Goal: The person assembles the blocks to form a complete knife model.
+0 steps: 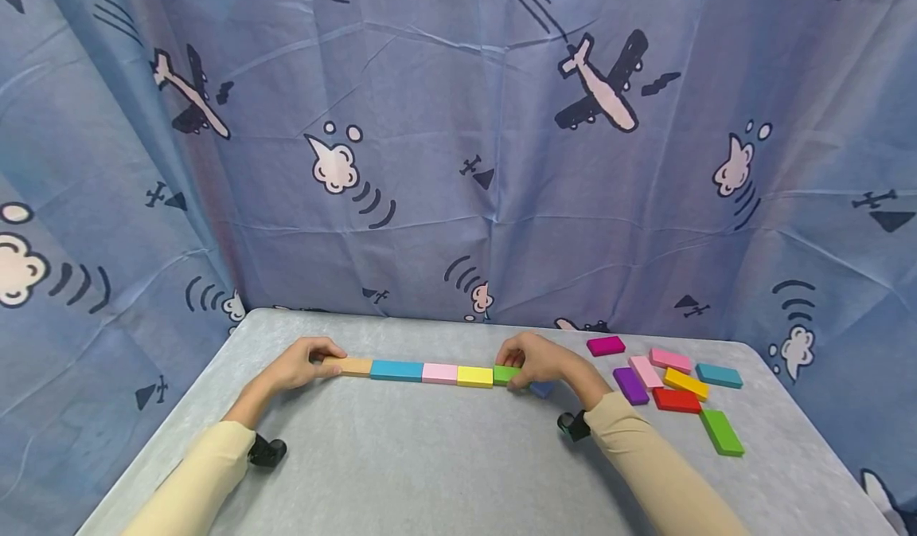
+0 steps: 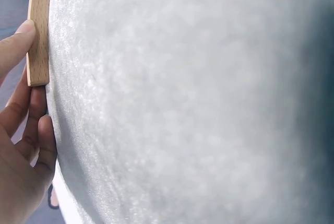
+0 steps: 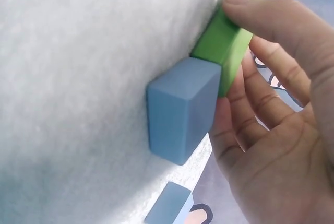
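A straight row of coloured blocks lies along the table. My left hand is at its left end, thumb and fingers pinching the plain wooden block. Beyond that block come a teal block, a pink block and a yellow block. At the row's right part, my right hand pinches the green block, thumb on one side and fingers on the other. A blue block sits right at the green one's end, partly hidden by the hand in the head view.
Another blue block shows lower in the right wrist view. On the right of the grey table lie scattered blocks, among them a purple block, a red block and a loose green block. A patterned curtain hangs behind.
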Available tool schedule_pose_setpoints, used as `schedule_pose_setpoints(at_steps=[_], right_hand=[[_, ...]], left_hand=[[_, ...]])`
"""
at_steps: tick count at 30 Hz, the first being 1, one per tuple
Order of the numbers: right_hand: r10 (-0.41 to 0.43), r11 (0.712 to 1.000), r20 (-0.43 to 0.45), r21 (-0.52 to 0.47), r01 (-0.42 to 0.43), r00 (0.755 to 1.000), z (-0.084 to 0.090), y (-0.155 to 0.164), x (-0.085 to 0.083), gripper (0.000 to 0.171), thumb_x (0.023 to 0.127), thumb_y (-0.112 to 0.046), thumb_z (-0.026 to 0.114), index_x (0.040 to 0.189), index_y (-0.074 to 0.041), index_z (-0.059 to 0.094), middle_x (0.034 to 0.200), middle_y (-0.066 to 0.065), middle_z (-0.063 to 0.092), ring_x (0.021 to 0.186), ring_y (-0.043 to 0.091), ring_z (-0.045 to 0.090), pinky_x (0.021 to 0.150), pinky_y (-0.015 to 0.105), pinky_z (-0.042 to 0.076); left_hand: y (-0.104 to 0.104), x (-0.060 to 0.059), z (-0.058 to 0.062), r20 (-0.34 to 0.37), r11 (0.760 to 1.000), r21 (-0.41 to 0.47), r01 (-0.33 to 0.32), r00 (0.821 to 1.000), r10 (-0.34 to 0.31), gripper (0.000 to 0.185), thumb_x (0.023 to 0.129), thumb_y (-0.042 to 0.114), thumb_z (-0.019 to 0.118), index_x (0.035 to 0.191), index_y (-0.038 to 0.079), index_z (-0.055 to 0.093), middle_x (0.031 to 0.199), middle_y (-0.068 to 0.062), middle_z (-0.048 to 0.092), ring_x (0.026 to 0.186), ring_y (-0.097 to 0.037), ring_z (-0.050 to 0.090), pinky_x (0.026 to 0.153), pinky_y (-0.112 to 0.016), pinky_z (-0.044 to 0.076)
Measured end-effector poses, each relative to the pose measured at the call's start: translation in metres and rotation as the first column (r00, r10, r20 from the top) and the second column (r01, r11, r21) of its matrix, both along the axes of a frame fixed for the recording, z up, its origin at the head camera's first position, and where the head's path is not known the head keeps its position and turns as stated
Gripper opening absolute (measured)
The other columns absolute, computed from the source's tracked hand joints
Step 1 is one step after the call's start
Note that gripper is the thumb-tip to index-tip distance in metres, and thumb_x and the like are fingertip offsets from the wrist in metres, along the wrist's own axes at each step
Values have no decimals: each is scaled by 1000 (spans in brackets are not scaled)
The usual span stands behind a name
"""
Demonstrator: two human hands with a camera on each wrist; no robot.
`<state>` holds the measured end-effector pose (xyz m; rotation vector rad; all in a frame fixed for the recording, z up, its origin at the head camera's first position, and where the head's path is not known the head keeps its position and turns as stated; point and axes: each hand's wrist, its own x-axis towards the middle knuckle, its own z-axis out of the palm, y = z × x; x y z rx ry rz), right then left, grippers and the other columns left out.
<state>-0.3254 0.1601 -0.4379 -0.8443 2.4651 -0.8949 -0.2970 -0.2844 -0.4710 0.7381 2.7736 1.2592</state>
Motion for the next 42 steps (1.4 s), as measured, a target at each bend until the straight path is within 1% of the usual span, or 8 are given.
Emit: schedule_pose_setpoints(at_steps=[8,18,27,30,36,42], right_hand=[[16,1000,2,3,-16,1000,0,-1,0,25,70,1,80,91,-5,67,85,4,63,80,22,57,71,32,48],[6,1000,-1,16,-6,1000,-2,-1,1,26,69,0,81,90,-9,68,84,1,62,79,21,56,72,32,48],[13,1000,8,5,-13,1000,-2,-1,1,26,70,0,80,90,-9,68,85,1,62,79,21,56,72,33,48],[19,1000,6,3,-19,1000,-1,0,1,25,70,-1,80,91,-9,68,85,1,62,80,22,56,72,33,48],[34,999,-1,-29,-34,999,-2,7,0,27,72,-8,81,95,-8,68,90,1,64,85,21,58,77,35,48],[16,998,-5,-64,-17,1000,-2,24,0,33,73,-14,81,101,-5,66,98,3,63,90,22,58,82,38,47]], left_hand=[[0,0,0,12,1000,11,4,1000,-5,18,81,7,73,98,4,69,94,-6,66,87,-24,58,78,-42,46],[0,0,1,24,1000,13,-5,1000,5,19,80,8,73,99,5,69,95,-7,66,87,-25,58,78,-41,45],[0,0,1,17,1000,18,5,1000,-5,18,80,7,73,98,5,69,94,-5,66,87,-24,58,77,-38,46],[0,0,1,16,1000,19,4,1000,-4,18,80,6,73,98,4,69,94,-6,66,87,-24,58,78,-39,46],[1,2,2,23,1000,25,2,1000,-2,19,80,8,74,98,4,69,95,-6,66,87,-25,59,79,-43,45],[1,2,3,21,999,33,8,1000,-9,20,80,8,74,99,3,69,96,-8,66,89,-28,59,79,-44,45]])
